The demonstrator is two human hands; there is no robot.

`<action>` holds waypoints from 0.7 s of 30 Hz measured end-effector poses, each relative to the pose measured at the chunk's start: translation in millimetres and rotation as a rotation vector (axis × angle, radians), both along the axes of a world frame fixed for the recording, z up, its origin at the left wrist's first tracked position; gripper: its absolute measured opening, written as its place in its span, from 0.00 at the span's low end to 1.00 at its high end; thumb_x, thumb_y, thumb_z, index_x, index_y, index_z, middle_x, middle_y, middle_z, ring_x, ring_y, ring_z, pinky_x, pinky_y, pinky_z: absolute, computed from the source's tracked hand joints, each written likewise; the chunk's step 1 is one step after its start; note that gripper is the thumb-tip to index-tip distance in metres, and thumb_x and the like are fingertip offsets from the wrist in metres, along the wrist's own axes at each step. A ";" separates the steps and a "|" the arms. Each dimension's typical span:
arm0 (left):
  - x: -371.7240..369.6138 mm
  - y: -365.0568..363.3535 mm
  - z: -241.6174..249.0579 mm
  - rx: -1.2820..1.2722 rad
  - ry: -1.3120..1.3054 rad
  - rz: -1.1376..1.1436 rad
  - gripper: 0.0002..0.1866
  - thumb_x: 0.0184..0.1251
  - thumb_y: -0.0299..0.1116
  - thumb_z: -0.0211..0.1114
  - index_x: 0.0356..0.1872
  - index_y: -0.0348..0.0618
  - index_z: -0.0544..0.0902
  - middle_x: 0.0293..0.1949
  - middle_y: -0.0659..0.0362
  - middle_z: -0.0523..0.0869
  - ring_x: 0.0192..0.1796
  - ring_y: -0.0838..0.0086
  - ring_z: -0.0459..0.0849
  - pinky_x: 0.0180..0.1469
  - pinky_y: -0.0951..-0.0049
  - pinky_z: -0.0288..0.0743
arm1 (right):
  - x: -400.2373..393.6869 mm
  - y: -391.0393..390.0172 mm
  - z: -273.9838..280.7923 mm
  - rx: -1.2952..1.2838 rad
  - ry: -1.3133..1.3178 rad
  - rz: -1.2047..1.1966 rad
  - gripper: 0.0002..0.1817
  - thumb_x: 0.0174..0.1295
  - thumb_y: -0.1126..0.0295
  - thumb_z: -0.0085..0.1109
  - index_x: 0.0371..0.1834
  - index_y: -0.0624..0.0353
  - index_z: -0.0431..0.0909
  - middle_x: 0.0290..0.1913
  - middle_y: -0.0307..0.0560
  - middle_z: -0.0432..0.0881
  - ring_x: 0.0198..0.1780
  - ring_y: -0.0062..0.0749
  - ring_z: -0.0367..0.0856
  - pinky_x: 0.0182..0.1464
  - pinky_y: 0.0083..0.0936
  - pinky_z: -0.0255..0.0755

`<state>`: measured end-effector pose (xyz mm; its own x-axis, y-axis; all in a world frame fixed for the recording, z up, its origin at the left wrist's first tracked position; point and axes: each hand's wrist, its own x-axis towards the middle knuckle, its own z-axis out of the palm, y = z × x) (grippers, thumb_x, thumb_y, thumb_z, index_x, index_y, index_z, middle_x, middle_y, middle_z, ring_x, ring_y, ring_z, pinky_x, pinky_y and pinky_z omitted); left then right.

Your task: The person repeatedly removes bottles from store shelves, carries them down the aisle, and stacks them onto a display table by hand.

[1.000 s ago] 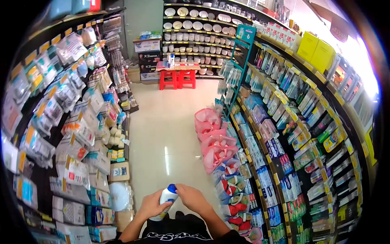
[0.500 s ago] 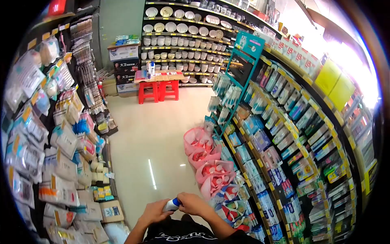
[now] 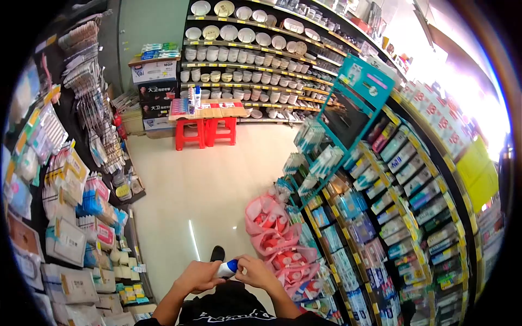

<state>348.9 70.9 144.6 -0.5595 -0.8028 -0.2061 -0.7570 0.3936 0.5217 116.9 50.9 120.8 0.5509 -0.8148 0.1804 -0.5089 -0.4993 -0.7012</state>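
Low in the view, in front of a dark shirt with white lettering, a small white bottle with a blue cap (image 3: 227, 269) lies tilted between my hands. The fingers of my left hand (image 3: 198, 277) are wrapped round its white body. At the cap end, my right hand (image 3: 256, 273) is closed with its fingertips on the blue cap. The cap is still on the bottle. The bottle's label and lower end are mostly hidden by my fingers.
Packed shelves (image 3: 408, 179) line the right side, with pink bags of red-and-white bottles (image 3: 280, 233) on the floor beside them. Hanging packets (image 3: 65, 239) fill the left. Ahead stand red stools (image 3: 206, 133) under a board with bottles, and shelves of dishes (image 3: 244, 54).
The view has moved forward, so the stools and the teal rack look nearer. A dark shoe now shows beyond my hands. Both hands keep their hold on the bottle.
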 end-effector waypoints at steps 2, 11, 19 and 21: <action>9.1 -44.2 -1.5 0.027 0.009 0.052 0.26 0.63 0.55 0.62 0.50 0.44 0.72 0.33 0.48 0.85 0.36 0.49 0.84 0.37 0.54 0.76 | 5.6 -54.1 -1.3 0.042 -0.111 0.047 0.09 0.50 0.73 0.66 0.30 0.61 0.75 0.45 0.51 0.84 0.44 0.44 0.83 0.46 0.30 0.76; 71.5 -245.0 9.4 -0.088 0.132 0.380 0.32 0.61 0.54 0.64 0.56 0.39 0.72 0.35 0.42 0.85 0.38 0.46 0.85 0.40 0.52 0.77 | 83.9 -290.5 16.5 0.370 -0.287 -0.082 0.25 0.57 0.63 0.72 0.53 0.66 0.76 0.42 0.48 0.85 0.32 0.21 0.80 0.36 0.19 0.75; 118.5 -399.2 -36.7 -0.016 0.372 0.473 0.27 0.64 0.44 0.65 0.59 0.45 0.69 0.45 0.45 0.84 0.46 0.47 0.83 0.46 0.53 0.76 | 156.5 -435.1 -11.1 0.412 -0.304 -0.031 0.27 0.54 0.61 0.73 0.53 0.63 0.76 0.43 0.53 0.85 0.43 0.36 0.85 0.45 0.28 0.78; 134.2 -442.1 -48.6 0.074 0.397 0.467 0.27 0.65 0.44 0.64 0.60 0.44 0.67 0.48 0.43 0.83 0.48 0.46 0.82 0.48 0.53 0.76 | 173.3 -475.6 -20.0 0.397 -0.289 -0.064 0.27 0.52 0.62 0.75 0.52 0.64 0.77 0.43 0.53 0.84 0.43 0.37 0.85 0.46 0.29 0.78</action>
<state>483.1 -371.2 96.0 -0.1977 -0.9731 -0.1186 -0.5834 0.0195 0.8119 290.2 -424.7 100.8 0.4710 -0.8820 -0.0123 -0.2859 -0.1395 -0.9480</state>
